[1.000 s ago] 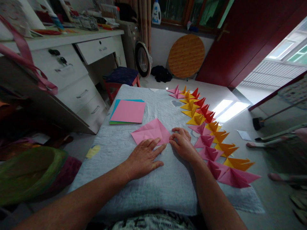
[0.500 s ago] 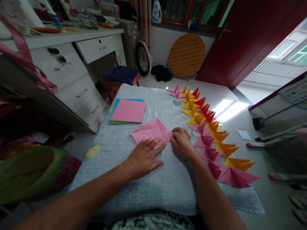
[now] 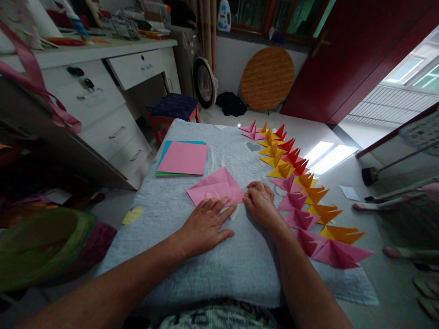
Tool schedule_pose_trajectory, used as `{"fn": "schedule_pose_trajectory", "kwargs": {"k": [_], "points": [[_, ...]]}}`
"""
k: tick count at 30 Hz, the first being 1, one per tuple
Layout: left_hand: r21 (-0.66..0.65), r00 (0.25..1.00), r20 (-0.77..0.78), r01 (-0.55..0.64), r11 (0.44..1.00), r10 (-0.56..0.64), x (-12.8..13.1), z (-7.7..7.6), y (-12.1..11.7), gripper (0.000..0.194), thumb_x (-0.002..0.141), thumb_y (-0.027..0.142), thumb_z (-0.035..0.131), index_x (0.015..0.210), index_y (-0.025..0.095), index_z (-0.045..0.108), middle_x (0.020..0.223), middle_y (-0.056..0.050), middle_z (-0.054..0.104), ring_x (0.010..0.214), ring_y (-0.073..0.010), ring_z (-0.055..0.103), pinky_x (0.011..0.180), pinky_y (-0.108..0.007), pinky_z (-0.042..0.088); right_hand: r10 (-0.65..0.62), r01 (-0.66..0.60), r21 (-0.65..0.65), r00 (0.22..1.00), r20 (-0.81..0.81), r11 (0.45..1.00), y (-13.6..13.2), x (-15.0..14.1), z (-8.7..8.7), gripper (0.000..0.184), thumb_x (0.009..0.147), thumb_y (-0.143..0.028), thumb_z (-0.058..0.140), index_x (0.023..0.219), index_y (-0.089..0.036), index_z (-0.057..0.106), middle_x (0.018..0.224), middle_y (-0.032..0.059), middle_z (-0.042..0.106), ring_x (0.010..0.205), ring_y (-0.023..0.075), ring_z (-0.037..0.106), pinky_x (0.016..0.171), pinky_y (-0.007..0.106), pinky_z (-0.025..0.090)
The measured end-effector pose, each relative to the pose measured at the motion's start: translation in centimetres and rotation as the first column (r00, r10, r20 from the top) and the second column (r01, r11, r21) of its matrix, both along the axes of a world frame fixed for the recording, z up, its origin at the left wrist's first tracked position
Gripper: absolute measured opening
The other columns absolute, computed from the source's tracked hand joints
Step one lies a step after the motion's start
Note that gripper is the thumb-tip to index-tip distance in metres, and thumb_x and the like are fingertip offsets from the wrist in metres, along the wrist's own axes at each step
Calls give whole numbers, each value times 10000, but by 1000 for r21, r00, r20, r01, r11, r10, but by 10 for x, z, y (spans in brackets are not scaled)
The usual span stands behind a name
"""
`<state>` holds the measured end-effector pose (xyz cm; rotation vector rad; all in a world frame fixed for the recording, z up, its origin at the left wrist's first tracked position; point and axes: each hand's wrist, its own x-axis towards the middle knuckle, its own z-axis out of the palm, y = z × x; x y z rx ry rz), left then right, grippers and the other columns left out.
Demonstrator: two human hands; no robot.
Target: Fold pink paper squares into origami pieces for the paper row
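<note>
A pink sheet of origami paper (image 3: 219, 183) with crease lines lies on the cloth-covered table, folded along its near side. My left hand (image 3: 208, 224) rests flat on its near edge, fingers stretched out and thumb apart. At the paper's right corner, my right hand (image 3: 259, 198) has its fingers curled and pinched together on the tip. The left hand partly hides the lower edge of the paper. Beyond it to the left is a stack of square coloured paper (image 3: 183, 158), pink on top with blue and green showing beneath.
Rows of folded paper cranes (image 3: 302, 219) in pink, yellow, orange and red run along the table's right side, close to my right forearm. A pale blue quilted cloth (image 3: 192, 283) covers the table. A blue-topped stool (image 3: 174, 107) stands beyond the far left corner.
</note>
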<state>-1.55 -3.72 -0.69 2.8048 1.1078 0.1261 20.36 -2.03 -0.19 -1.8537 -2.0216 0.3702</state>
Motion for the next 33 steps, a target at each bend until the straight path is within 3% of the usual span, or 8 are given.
{"fn": "schedule_pose_trajectory", "kwargs": {"k": [13, 21, 26, 30, 33], "points": [[26, 1000, 14, -13, 1000, 13, 0, -1, -1, 677, 921, 612, 518, 1506, 293, 393, 1541, -62, 441, 1308, -299, 445, 1101, -447, 321, -90, 89, 10, 996, 29, 996, -4, 7, -1, 56, 875, -223, 567, 881, -226, 622, 1190, 109, 562, 1135, 313, 473, 1010, 506, 328], [19, 1000, 12, -14, 1000, 14, -1, -2, -1, 682, 928, 615, 506, 1516, 295, 375, 1543, -67, 436, 1322, -298, 430, 1107, -452, 314, -65, 68, 45, 997, -50, 997, -3, 13, -8, 227, 805, -114, 496, 973, -228, 597, 1139, 109, 556, 1137, 293, 474, 1030, 478, 340], [1, 1000, 12, -15, 1000, 15, -1, -2, -1, 681, 932, 616, 497, 1517, 292, 371, 1560, -68, 416, 1333, -303, 426, 1114, -462, 313, -133, 172, 125, 954, -270, 977, -3, 19, -4, 279, 760, -98, 427, 967, -214, 575, 1031, 105, 587, 1082, 272, 521, 1001, 439, 389], [-4, 1000, 14, -22, 1000, 22, -1, 0, -2, 663, 937, 604, 500, 1508, 285, 391, 1555, -74, 426, 1336, -312, 428, 1111, -475, 326, -150, 367, 294, 812, -564, 883, -6, 16, 4, 231, 791, -147, 423, 958, -222, 564, 991, 59, 617, 1004, 234, 572, 940, 405, 435], [1, 999, 25, -20, 1000, 20, -1, 1, -3, 645, 936, 583, 520, 1498, 284, 410, 1552, -80, 428, 1336, -314, 433, 1113, -481, 333, -12, 268, 323, 786, -619, 908, -10, 3, 8, 151, 813, -158, 466, 902, -210, 576, 851, 25, 611, 827, 196, 593, 791, 337, 469]]}}
